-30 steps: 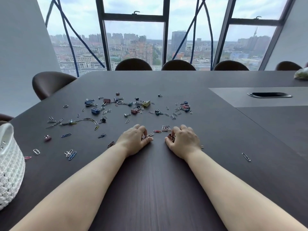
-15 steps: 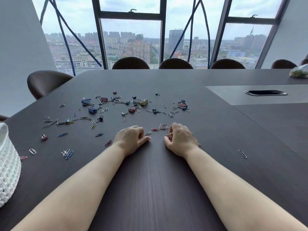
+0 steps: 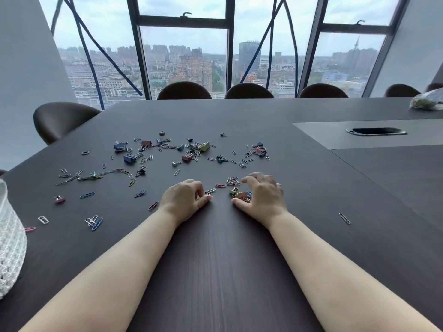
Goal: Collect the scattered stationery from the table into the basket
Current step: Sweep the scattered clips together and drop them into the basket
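Note:
Paper clips and binder clips (image 3: 191, 149) lie scattered across the dark table (image 3: 215, 259), mostly beyond my hands. My left hand (image 3: 183, 200) rests on the table with curled fingers, its tips closed on a few paper clips (image 3: 209, 192). Arched over a small pile of coloured binder clips (image 3: 241, 195), my right hand (image 3: 265, 196) curls thumb and fingers round it. More silver clips (image 3: 232, 180) sit just beyond that pile. The white woven basket (image 3: 10, 238) stands at the left edge, cut off by the frame.
Stray clips lie at the left near the basket (image 3: 94, 222) and one at the right (image 3: 344, 218). A grey inset panel with a cable slot (image 3: 375, 131) is at the back right, a plastic bag (image 3: 426, 101) beyond it. Chairs (image 3: 60, 121) ring the table.
My right hand's fingers have lifted and arched, uncovering the binder clip pile beneath them. My left hand has stayed curled in about the same place.

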